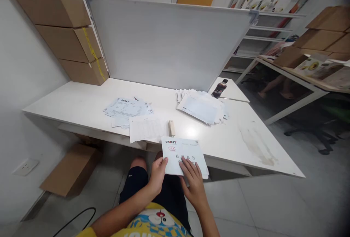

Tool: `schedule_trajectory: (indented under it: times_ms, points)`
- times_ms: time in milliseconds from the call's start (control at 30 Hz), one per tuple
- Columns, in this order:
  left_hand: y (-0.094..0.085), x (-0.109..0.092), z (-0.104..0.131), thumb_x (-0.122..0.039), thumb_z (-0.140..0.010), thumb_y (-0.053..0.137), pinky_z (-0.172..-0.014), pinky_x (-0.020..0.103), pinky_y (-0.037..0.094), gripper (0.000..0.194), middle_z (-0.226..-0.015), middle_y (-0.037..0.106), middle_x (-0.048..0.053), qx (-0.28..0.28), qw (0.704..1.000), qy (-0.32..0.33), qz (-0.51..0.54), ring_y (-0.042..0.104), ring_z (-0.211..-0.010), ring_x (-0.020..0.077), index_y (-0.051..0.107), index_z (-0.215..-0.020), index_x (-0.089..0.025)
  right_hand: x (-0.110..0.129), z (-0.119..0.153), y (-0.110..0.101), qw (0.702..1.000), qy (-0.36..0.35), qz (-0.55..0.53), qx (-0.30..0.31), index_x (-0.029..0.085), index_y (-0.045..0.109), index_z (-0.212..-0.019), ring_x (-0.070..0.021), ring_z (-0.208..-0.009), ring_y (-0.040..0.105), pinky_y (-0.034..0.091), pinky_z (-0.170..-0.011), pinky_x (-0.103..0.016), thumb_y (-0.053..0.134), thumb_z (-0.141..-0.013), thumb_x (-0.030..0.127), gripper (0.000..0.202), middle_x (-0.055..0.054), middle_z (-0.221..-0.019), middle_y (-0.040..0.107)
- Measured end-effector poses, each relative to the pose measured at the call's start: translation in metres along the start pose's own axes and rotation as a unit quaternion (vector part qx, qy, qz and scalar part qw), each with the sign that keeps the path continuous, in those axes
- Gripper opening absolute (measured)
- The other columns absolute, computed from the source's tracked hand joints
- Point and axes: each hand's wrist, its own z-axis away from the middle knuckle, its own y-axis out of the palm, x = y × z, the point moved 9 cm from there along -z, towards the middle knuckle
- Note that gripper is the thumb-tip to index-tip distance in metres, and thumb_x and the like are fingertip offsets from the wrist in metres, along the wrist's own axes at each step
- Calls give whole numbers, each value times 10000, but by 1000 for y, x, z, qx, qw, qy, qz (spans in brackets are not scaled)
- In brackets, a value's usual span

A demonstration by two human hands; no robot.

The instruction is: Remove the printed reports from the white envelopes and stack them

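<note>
A stack of white report sheets point(187, 147) with a "PONY" logo and a red stamp lies over the table's front edge, above my lap. My left hand point(158, 173) pinches its left side, thumb on top and fingers beneath. My right hand point(193, 180) rests on the lower middle of the top sheet, fingers stretched out flat, thumb near the bottom edge. Just beyond the sheets stands a beige stapler point(171, 128). A single printed sheet point(145, 128) lies to its left, partly under a spread of printed papers point(128, 107).
A pile of white papers point(201, 105) lies on the right of the white table point(232, 135), near a dark bottle point(220, 88). A whiteboard point(166, 43) stands behind. Cardboard boxes point(82, 71) are stacked at left; another box point(71, 169) sits on the floor.
</note>
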Motion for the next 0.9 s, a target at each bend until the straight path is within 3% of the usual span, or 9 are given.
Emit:
schedule_trajectory:
  times_ms: [133, 233, 333, 400, 500, 633, 700, 800, 900]
  points:
    - [10, -15, 17, -520, -724, 681, -580, 270, 492, 415, -793, 694, 89, 32, 999, -3, -29, 628, -677, 182, 683, -871, -132, -7, 1, -31, 998, 5, 18, -67, 334, 446, -1357, -207, -1089, 625, 430, -966, -449, 364, -856, 66, 574, -32, -1174, 675]
    - [7, -33, 16, -505, -730, 675, -530, 248, 485, 451, -870, 698, 93, 35, 997, 17, -64, 637, -639, 164, 645, -1009, -152, -34, -12, -58, 985, 55, 68, -146, 305, 596, -1187, -234, -1014, 657, 428, -957, -475, 388, -861, 147, 418, -55, -1082, 708]
    - [-13, -50, 7, -489, -748, 655, -545, 240, 493, 458, -977, 690, 115, 8, 994, 59, -93, 664, -683, 167, 599, -1066, -164, -74, -39, -87, 949, 109, 131, -266, 253, 673, -954, -265, -987, 651, 409, -949, -501, 403, -855, 253, 288, -92, -962, 720]
    - [-35, -58, 2, -489, -757, 639, -527, 234, 485, 452, -991, 685, 119, -27, 989, 88, -116, 659, -667, 157, 585, -1067, -164, -104, -70, -95, 925, 133, 156, -320, 237, 674, -850, -269, -982, 638, 389, -939, -500, 395, -846, 270, 281, -102, -910, 709]
    - [-70, -64, 0, -484, -768, 623, -505, 234, 477, 469, -1052, 670, 123, -86, 977, 125, -149, 642, -644, 142, 562, -1117, -175, -147, -138, -81, 926, 145, 156, -312, 204, 671, -842, -260, -1011, 597, 354, -938, -469, 401, -808, 222, 273, -114, -934, 675]
    - [-113, -59, 5, -498, -754, 625, -501, 248, 481, 492, -1049, 676, 126, -156, 961, 142, -178, 627, -641, 148, 569, -1114, -167, -198, -207, -23, 947, 233, 108, -194, 158, 651, -944, -256, -995, 535, 365, -894, -420, 406, -737, 178, 322, -141, -1025, 620]
    - [-131, -53, 8, -527, -736, 628, -501, 259, 485, 508, -1018, 690, 126, -187, 955, 140, -184, 628, -639, 161, 583, -1087, -163, -206, -216, 7, 951, 256, 97, -142, 135, 636, -978, -275, -1016, 497, 354, -897, -429, 443, -727, 214, 326, -159, -1059, 591]
    - [-156, -45, 11, -581, -695, 637, -506, 278, 497, 540, -985, 705, 123, -227, 943, 139, -199, 640, -644, 183, 606, -1040, -168, -202, -204, 28, 947, 260, 105, -154, 112, 603, -1054, -298, -1082, 443, 322, -911, -444, 480, -747, 254, 360, -187, -1142, 535]
    - [-179, -36, 15, -627, -653, 646, -525, 303, 515, 570, -966, 715, 124, -248, 933, 133, -223, 649, -637, 196, 623, -1001, -176, -203, -183, 41, 940, 299, 97, -136, 125, 631, -911, -269, -915, 495, 349, -819, -399, 454, -814, 309, 273, -149, -947, 581]
